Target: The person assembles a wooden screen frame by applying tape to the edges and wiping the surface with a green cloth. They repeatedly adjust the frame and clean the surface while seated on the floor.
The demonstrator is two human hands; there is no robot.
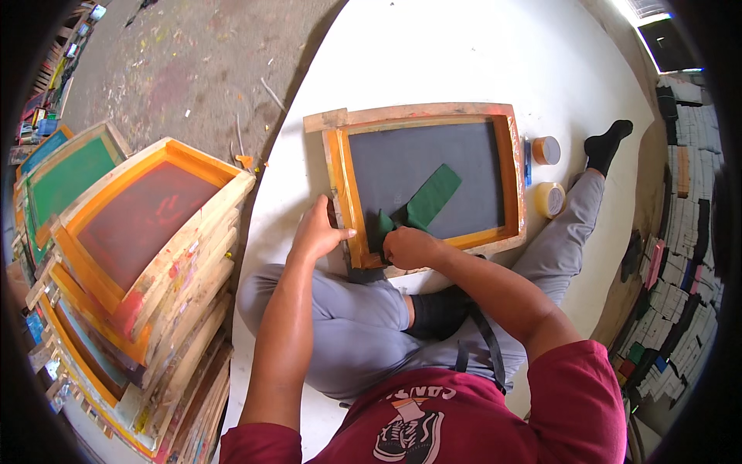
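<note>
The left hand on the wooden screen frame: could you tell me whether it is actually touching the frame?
Touching. The head view shows the left hand laid against the near-left edge of the wooden screen frame, thumb pressed onto its orange border with no gap visible.

A white round mat (479,54) covered the middle of the floor, and bare, paint-flecked concrete (193,62) spread away at upper left. Wooden frames (147,255) sat stacked on the left, shelves of folded cloth (680,232) lined the right, under bright daylight.
</note>
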